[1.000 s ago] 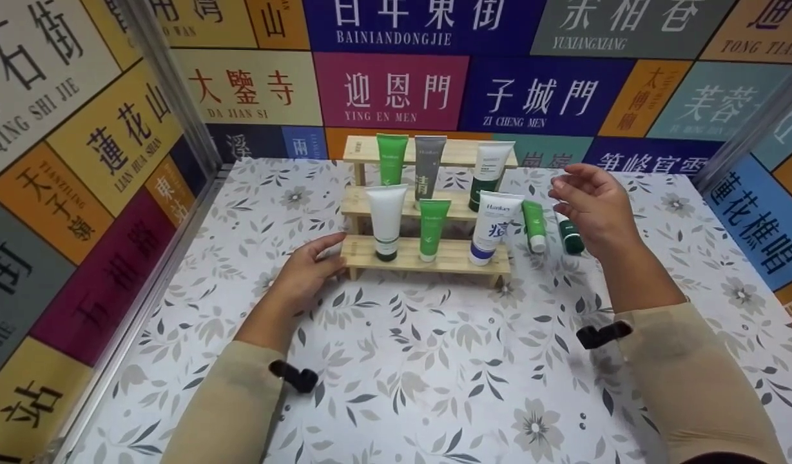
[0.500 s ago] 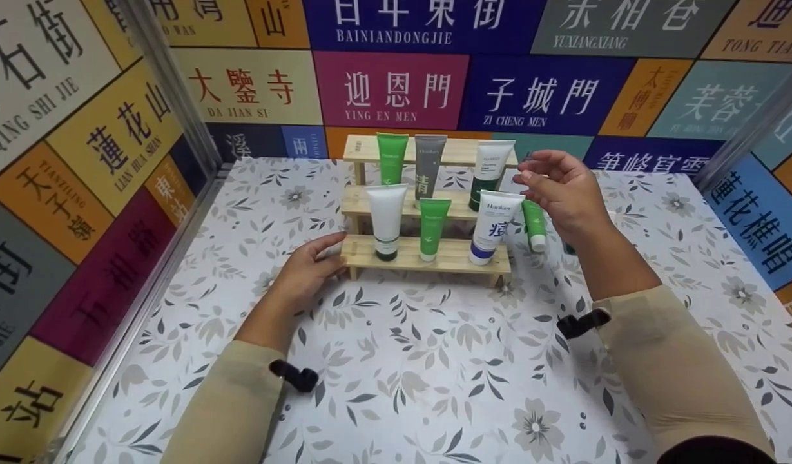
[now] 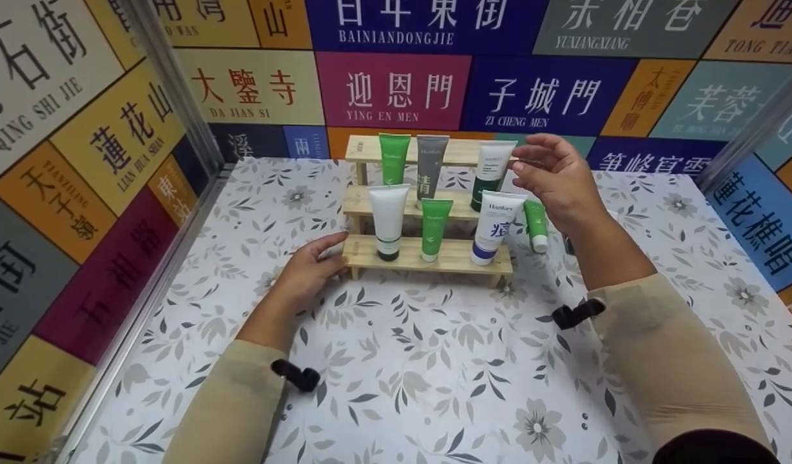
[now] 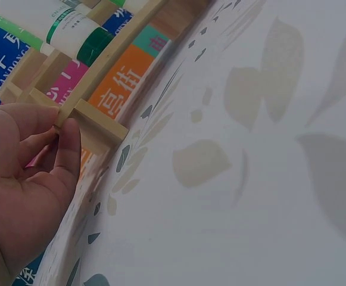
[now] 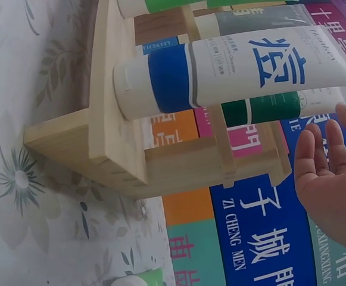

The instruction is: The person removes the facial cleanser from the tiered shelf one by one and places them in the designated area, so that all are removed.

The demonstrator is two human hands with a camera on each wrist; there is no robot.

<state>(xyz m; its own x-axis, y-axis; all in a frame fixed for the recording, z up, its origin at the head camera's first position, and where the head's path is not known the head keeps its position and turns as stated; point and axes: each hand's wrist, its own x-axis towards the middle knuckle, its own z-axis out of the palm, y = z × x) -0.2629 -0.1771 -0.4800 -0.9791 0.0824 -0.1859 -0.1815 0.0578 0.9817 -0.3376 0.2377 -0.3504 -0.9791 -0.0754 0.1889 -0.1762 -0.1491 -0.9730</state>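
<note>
A stepped wooden display rack (image 3: 428, 261) stands on the table. My left hand (image 3: 305, 274) pinches the left end of its lowest board between thumb and fingers, seen close in the left wrist view. My right hand (image 3: 560, 183) is raised at the rack's right side, fingers loosely bent. Its fingertips are right at the top edge of a white and dark green squeeze tube (image 3: 492, 171) on the middle step. A white squeeze tube with a blue cap (image 5: 220, 74) stands in front of it. Beside them on the front step are a green tube (image 3: 434, 229) and a white, green-capped tube (image 3: 389, 222).
A grey tube (image 3: 430, 166) and a green tube (image 3: 392, 158) stand toward the back of the rack. Another green tube (image 3: 535, 225) is right of the rack, with a dark green cap (image 3: 569, 245) partly hidden behind my right arm. A sign-printed wall (image 3: 392, 90) rises behind.
My right hand has moved left from above the tubes beside the rack to the white and dark green tube. The left hand stays on the rack, and the tubes have not moved.
</note>
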